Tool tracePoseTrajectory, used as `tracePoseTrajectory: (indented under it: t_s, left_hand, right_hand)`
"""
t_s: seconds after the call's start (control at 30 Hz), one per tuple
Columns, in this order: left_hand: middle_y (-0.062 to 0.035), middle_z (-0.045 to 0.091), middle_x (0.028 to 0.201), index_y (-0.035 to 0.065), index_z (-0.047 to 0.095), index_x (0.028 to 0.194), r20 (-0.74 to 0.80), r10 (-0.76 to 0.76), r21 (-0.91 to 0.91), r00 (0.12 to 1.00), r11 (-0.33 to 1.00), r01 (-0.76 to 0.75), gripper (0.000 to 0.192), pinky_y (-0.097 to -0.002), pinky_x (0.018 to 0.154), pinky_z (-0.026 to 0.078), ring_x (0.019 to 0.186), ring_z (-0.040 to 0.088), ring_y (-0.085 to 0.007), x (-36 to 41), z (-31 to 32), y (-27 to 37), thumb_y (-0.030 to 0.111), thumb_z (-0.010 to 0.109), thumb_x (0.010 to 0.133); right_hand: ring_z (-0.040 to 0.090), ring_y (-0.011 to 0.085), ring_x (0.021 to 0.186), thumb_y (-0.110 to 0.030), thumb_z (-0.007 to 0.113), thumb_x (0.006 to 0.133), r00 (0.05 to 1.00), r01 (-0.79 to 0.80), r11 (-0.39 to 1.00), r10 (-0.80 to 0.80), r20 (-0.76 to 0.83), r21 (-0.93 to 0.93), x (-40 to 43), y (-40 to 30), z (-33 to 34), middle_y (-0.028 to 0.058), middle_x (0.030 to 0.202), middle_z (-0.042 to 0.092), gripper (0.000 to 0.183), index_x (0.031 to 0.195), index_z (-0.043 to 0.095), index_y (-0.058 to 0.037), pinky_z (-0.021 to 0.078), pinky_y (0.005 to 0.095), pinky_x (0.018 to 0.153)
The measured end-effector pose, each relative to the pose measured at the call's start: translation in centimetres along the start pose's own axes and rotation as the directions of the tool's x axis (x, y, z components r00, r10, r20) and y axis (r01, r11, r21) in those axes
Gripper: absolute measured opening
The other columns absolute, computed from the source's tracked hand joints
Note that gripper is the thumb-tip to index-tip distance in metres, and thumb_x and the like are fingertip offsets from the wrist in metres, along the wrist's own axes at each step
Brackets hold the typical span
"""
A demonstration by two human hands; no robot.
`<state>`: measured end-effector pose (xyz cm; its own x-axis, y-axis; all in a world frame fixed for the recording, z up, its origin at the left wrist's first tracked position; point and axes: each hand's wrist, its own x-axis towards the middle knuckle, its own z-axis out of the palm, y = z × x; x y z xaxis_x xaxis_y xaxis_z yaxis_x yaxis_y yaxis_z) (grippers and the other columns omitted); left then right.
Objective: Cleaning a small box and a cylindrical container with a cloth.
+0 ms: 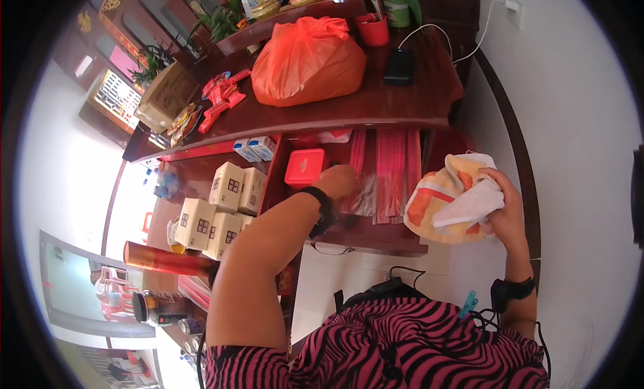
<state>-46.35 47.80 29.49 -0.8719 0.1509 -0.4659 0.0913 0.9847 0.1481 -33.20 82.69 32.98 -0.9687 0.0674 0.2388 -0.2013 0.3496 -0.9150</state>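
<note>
My left hand (338,182) is inside an open wooden drawer (387,235), fingers down, between a red square box (305,167) and long pink-red sticks in clear plastic packets (391,172). Its fingertips are hidden, so whether it grips anything does not show. In my right hand (505,208) is a bunched towel (443,200), cream with orange and a white underside, held to the right of the drawer. Part of a pink and white cloth (336,136) shows at the back of the drawer.
Above the drawer, a red plastic bag (309,62), red wrappers (221,97) and a black device (399,67) with a white cable lie on the cabinet top. Wrapped tissue packs (226,185) stand left, near a red cylinder (166,258). A wall (578,137) runs along the right.
</note>
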Motion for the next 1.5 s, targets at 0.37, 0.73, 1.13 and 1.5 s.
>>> tracePoseTrajectory:
  t_s: [0.37, 0.73, 1.13, 1.5]
  left_hand:
    - [-0.0181, 0.071, 0.101, 0.0107, 0.076, 0.094, 0.172, 0.339, 0.564, 0.925, 0.736, -0.375, 0.026, -0.0424, 0.085, 0.054, 0.098, 0.069, -0.0356, 6.0, -0.2, 0.1, 0.028, 0.068, 0.076]
    - [-0.0159, 0.068, 0.096, -0.0075, 0.064, 0.109, 0.076, -0.088, -0.724, 0.993, 0.680, 0.116, 0.060, -0.0374, 0.072, 0.055, 0.082, 0.068, -0.0268, 3.0, 6.4, 2.7, 0.039, 0.080, 0.076]
    - [-0.0235, 0.054, 0.134, -0.0038, 0.058, 0.125, 0.245, -0.117, -0.122, 0.962, 0.981, 0.150, 0.075, -0.0449, 0.095, 0.051, 0.118, 0.060, -0.0360, 3.4, 1.9, 7.5, 0.038, 0.084, 0.069]
    - [-0.0157, 0.070, 0.088, 0.0018, 0.069, 0.087, 0.190, -0.027, -0.558, 0.981, 0.820, 0.130, 0.040, -0.0432, 0.075, 0.054, 0.080, 0.067, -0.0320, 3.9, 3.8, 5.7, 0.041, 0.072, 0.078]
  right_hand:
    - [0.061, 0.0221, 0.110, 0.018, 0.055, 0.067, 0.997, 0.070, 0.998, -0.070, 0.031, 0.010, 0.9, 1.5, -0.2, 0.0105, 0.116, 0.064, 0.058, 0.121, 0.061, -0.0042, 0.0461, 0.0312, 0.096]
    - [0.062, 0.0234, 0.109, 0.017, 0.059, 0.068, 0.992, 0.068, 0.998, -0.066, 0.106, -0.009, 2.3, 1.0, 1.7, 0.0112, 0.116, 0.064, 0.056, 0.120, 0.061, -0.0042, 0.0472, 0.0318, 0.095]
    - [0.063, 0.0224, 0.106, 0.011, 0.068, 0.071, 0.943, -0.017, 1.000, 0.010, 0.332, 0.019, 1.2, 2.9, 6.1, 0.0104, 0.114, 0.065, 0.055, 0.123, 0.060, -0.0055, 0.0492, 0.0319, 0.093]
    - [0.062, 0.0160, 0.105, 0.014, 0.063, 0.074, 0.895, -0.166, 0.983, 0.116, 0.431, 0.080, 1.3, 3.8, 5.5, 0.0064, 0.111, 0.066, 0.056, 0.126, 0.058, -0.0051, 0.0480, 0.0281, 0.094]
